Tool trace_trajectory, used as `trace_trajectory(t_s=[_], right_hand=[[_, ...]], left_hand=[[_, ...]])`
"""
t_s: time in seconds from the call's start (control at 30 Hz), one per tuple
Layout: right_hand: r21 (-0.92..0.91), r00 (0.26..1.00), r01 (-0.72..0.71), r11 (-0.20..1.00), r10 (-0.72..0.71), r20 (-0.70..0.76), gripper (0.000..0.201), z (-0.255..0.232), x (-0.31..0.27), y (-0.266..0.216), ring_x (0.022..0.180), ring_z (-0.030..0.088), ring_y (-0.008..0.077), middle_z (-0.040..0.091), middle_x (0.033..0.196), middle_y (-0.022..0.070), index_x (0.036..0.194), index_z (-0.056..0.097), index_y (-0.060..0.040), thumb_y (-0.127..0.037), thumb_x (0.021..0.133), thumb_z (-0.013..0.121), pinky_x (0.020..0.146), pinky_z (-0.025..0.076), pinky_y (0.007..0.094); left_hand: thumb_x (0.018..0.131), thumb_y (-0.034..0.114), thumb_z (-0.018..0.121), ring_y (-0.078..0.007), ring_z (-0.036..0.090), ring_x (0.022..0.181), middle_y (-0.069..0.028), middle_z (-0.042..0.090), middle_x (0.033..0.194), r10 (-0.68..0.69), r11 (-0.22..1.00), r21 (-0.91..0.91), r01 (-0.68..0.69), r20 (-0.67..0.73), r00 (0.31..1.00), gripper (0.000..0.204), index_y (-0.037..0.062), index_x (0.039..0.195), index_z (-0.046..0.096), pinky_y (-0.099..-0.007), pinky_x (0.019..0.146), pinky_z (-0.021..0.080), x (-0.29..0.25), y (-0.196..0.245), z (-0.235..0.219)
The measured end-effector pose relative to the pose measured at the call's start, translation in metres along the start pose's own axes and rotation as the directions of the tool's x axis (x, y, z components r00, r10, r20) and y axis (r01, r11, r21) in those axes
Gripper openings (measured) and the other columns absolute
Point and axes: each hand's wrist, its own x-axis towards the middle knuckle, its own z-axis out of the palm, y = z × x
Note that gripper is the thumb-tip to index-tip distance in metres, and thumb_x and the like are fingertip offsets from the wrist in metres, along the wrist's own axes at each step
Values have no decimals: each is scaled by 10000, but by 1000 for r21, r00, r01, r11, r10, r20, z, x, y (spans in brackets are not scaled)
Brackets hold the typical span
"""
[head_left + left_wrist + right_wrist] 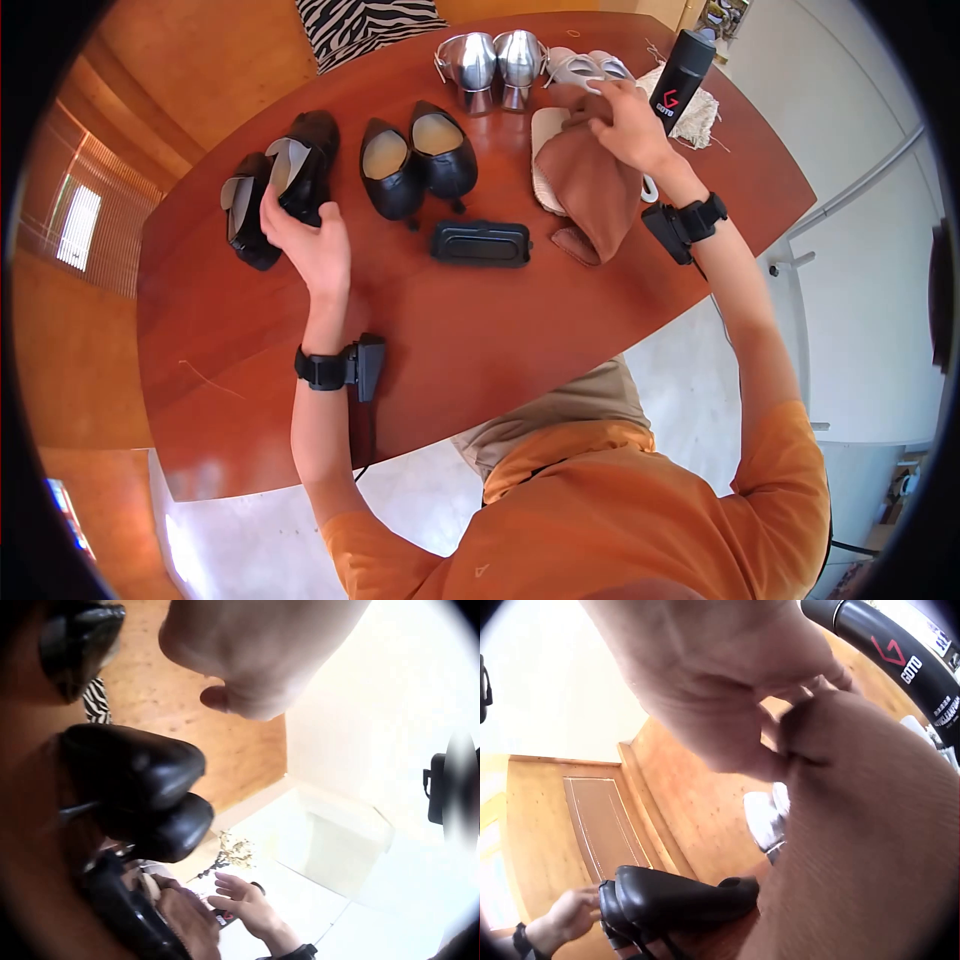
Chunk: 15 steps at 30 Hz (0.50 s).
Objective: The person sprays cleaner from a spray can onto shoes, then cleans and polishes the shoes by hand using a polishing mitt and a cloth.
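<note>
My right hand [635, 125] pinches the upper end of a brown cloth [595, 180] between thumb and fingers. In the right wrist view the brown cloth [870, 795] hangs down from those fingertips. A beige, rough-textured piece [545, 130] shows beside the cloth, partly covered by it. My left hand [315, 250] has its fingers extended and overlaps a pair of black shoes with pale insides [310, 155] on the left of the table. Between the hands stand black pointed heeled shoes [440, 165], with a black oblong case [480, 244] in front of them.
Silver heeled shoes [470, 65] stand at the back of the red-brown table [300, 430], with pale shoes [575, 68] to their right. A black bottle [685, 80] rises just beyond my right hand, by a cream fringed cloth [700, 125]. A zebra-striped cushion [365, 25] lies past the far edge.
</note>
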Motion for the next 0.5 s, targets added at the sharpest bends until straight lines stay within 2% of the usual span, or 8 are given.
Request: trace_trajectory(t_s=[0.1,0.13,0.2,0.27,0.3,0.37,0.47,0.5], right_hand=[[-42,986,167,985,-168,-18,398,9,-13,-14,1191,391,329,438,1249,175,1145,534,-75,-132,753,580,971,370,383],[-42,985,171,984,-172,-22,398,11,-14,-17,1191,391,329,438,1249,175,1145,534,-75,-132,753,580,971,370,383],[248,979,198,948,-205,0,388,16,-17,-25,1188,392,329,433,1257,173,1120,533,-25,-140,754,591,979,360,380],[206,980,188,960,-197,25,383,15,-23,-36,1174,407,324,457,1227,178,1103,532,9,-148,760,594,967,367,385],[241,976,180,954,-204,77,385,15,-26,-39,1162,420,320,471,1208,179,1106,536,8,-154,762,596,961,371,384],[260,946,142,955,-207,247,379,15,-33,-47,1126,455,316,505,1164,177,1104,544,16,-168,776,596,947,382,386],[277,903,211,937,-295,312,353,25,-48,-60,1081,495,306,542,1111,179,1086,556,21,-141,776,606,929,394,346],[273,913,269,924,-335,234,346,29,-51,-63,1004,537,301,562,1048,182,1074,560,27,-136,775,617,882,420,345]], left_hand=[[739,-15,531,-264,477,1101,-128,498,1170,231,931,-325,-164,178,956,293,36,1023,583,-342,947,370,9,32,-5],[787,-30,523,-209,478,1111,-124,489,1159,204,908,-414,-67,298,933,250,4,1029,572,-325,944,380,9,38,-5],[746,16,568,-262,512,1045,-106,529,1117,129,888,-458,48,348,929,256,19,1002,588,-324,902,401,6,54,-3],[748,53,605,-268,494,1065,-124,504,1148,112,936,-349,42,411,905,286,18,1030,574,-319,894,406,6,67,-7],[749,90,641,-275,476,1086,-142,479,1179,80,972,-232,36,472,878,327,17,1057,559,-313,885,410,4,70,-8],[742,133,671,-293,438,1119,-164,436,1215,133,977,-211,-30,498,857,390,20,1091,538,-329,899,400,-3,70,-6],[726,209,717,-354,321,1200,-228,313,1297,226,972,-180,-149,559,798,526,37,1166,486,-397,954,345,-13,62,-3],[727,203,713,-365,318,1197,-227,319,1295,262,964,-184,-193,533,805,516,37,1162,490,-416,970,321,-16,63,0]])
